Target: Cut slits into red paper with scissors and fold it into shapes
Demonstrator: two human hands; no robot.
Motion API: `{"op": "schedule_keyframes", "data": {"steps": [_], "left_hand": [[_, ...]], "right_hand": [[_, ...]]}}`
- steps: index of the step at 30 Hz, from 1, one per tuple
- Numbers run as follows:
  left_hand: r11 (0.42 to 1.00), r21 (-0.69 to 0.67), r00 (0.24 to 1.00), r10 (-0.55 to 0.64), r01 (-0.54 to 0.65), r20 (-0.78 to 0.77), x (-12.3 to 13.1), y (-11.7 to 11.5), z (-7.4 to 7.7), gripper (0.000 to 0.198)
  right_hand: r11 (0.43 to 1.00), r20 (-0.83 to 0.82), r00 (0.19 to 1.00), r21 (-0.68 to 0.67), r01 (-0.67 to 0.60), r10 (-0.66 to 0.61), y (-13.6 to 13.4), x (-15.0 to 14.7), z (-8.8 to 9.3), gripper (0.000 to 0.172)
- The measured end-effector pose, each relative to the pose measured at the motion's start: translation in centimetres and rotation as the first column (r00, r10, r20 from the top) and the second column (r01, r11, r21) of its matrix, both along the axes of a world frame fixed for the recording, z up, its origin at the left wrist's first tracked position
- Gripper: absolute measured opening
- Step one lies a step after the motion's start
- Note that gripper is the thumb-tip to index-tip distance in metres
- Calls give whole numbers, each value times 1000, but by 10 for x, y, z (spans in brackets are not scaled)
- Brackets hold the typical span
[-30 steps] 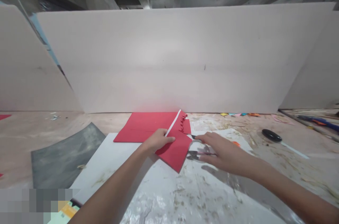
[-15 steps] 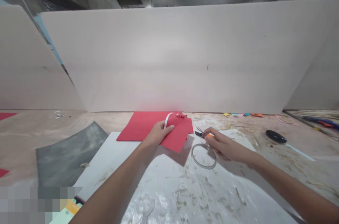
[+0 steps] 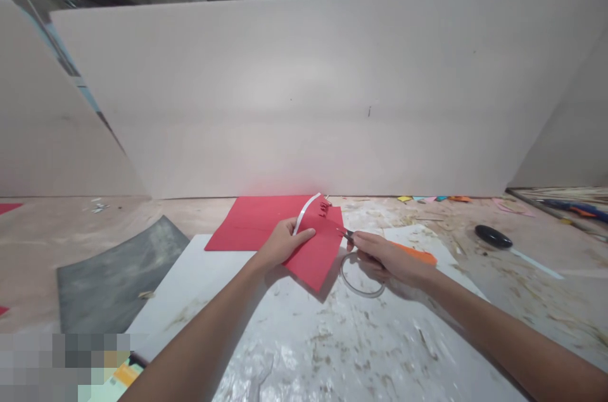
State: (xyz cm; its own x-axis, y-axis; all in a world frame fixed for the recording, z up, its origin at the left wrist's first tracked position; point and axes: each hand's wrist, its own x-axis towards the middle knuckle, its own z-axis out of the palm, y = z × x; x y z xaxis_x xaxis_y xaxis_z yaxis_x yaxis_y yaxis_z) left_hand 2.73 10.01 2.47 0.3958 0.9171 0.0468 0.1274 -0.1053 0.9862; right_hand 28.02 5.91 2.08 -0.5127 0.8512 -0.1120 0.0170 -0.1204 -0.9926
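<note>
My left hand (image 3: 284, 244) is closed on a folded red paper sheet (image 3: 316, 256), thumb on top, and lifts its near corner off the white board (image 3: 199, 275). A white strip (image 3: 304, 215) curls along the red fold by my fingers. My right hand (image 3: 382, 257) is closed on small scissors (image 3: 349, 235), whose dark tip touches the red sheet's right edge, just below a row of small cut tabs (image 3: 325, 207). A clear tape ring (image 3: 354, 285) lies on the board under my right hand. A second red sheet (image 3: 251, 221) lies flat behind.
A grey mat (image 3: 109, 275) lies at the left. An orange scrap (image 3: 418, 255) sits behind my right hand and a black oval object (image 3: 493, 237) farther right. Coloured paper scraps (image 3: 432, 199) line the foot of the white partition (image 3: 304, 104). Sticks and pens (image 3: 565, 202) are at the far right.
My right hand picked up the scissors from the board and brought their tip left to the red sheet's edge. My left hand kept its hold, with the white strip now curling.
</note>
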Motion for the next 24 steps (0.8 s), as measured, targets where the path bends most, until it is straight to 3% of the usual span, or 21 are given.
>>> {"op": "schedule_keyframes", "data": {"steps": [7,16,24], "left_hand": [[1000,10,1000,-29,29,6,1,0,-4,41],[998,7,998,-68,68,-9,0,-3,-3,44],[999,3,998,-54,54,-34,-1,-3,-1,42]], "right_hand": [[988,-33,987,-10,157,-157,-15,-14,-3,34],[981,-17,981,-16,193,-193,-15,-15,-9,32],[979,14,979,1,206,-205,-17,-16,-3,37]]}}
